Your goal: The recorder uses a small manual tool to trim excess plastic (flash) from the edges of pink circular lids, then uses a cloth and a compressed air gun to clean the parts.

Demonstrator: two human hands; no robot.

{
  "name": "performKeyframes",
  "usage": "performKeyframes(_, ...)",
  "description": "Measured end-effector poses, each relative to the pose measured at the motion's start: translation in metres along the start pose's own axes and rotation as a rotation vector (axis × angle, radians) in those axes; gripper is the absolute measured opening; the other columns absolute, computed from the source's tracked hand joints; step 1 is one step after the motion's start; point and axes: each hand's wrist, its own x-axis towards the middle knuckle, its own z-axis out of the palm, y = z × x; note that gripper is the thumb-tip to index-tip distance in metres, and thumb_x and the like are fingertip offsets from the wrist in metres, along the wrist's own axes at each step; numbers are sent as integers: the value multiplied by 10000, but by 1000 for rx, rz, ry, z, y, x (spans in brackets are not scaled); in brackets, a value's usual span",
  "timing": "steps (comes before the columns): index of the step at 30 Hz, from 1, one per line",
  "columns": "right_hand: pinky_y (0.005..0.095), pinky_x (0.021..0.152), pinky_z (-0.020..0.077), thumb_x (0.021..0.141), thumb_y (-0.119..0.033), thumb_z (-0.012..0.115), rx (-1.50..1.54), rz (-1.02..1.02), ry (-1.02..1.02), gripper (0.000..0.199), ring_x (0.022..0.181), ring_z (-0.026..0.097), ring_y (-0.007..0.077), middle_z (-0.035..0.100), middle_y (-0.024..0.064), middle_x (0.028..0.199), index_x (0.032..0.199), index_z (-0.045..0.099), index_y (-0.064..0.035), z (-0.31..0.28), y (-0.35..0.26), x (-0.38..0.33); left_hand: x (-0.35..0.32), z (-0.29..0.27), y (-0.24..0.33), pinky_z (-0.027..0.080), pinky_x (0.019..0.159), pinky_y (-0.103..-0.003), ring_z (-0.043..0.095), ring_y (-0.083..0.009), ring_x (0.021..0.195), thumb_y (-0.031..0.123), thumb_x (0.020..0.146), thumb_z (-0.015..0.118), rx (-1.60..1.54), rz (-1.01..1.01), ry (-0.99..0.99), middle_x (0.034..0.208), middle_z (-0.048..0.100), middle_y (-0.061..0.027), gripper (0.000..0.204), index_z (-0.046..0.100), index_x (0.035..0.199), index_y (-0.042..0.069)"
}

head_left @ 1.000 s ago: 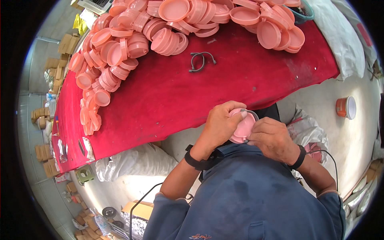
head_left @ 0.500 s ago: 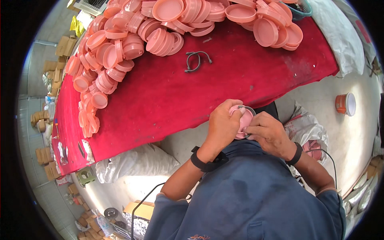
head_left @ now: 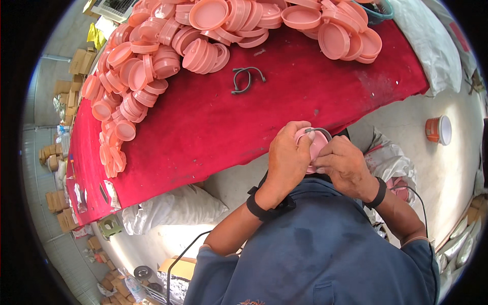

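1. Pink lid [head_left: 318, 145]: right of the frame's centre, between the two hands, just off the lower edge of the red-covered counter [head_left: 203, 122]; it is probably kept near the body for a steadier hold.
2. Left hand [head_left: 288, 152]: its grip grasps the lid's left side, thumb over the upper rim, likely to stop it turning.
3. Right hand [head_left: 348, 170]: its grip pinches the lid's right edge (whether the fingertips also have the band, I cannot tell), seemingly bracing against the left.
4. Grey band [head_left: 325, 133]: curves along the lid's upper-right rim.
5. Loose grey strip [head_left: 249, 81]: lies coiled at upper centre, apart from the heaped lids [head_left: 208, 15], which sit farther up, presumably within reach.
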Motion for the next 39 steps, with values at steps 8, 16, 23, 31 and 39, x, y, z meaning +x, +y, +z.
performKeyframes(8,427,824,495,781,-62,840,-63,-108,170,250,881,657,267,697,26,958,1022,791,-109,-6,1,10,4,-12,6,550,1074,-402,688,-277,1244,320,1061,736,-476,-52,-130,1393,695,-178,592,544,1535,20)
performKeyframes(16,431,937,573,771,20,864,143,35,284,426,962,706,266,713,57,1040,1170,747,-76,-12,-14,15,0,-18,10,481,1194,-467,589,-311,1406,695,1087,513,-1252,-278,-493,1543,579,-208,877,356,1672,61)
performKeyframes(23,336,919,600,781,-43,927,618,686,449,578,1086,714,188,730,125,1190,1283,648,23,27,0,8,1,-2,-8,555,1088,-395,645,-240,1301,738,1111,377,-979,-150,-469,1402,638,-102,845,430,1619,64)
performKeyframes(31,343,724,536,827,-120,898,340,743,439,337,784,632,148,714,89,865,1090,707,-30,23,-24,16,2,10,-9,470,689,-214,636,-99,954,477,1161,476,-772,-76,-306,1184,687,-47,562,562,1484,26)
performKeyframes(39,446,840,567,870,-24,768,91,518,383,370,982,718,415,714,235,1075,1227,679,10,24,-35,20,6,21,3,491,1013,-404,606,-283,1135,404,1123,524,-402,215,-42,1284,603,-166,544,554,1473,-11)
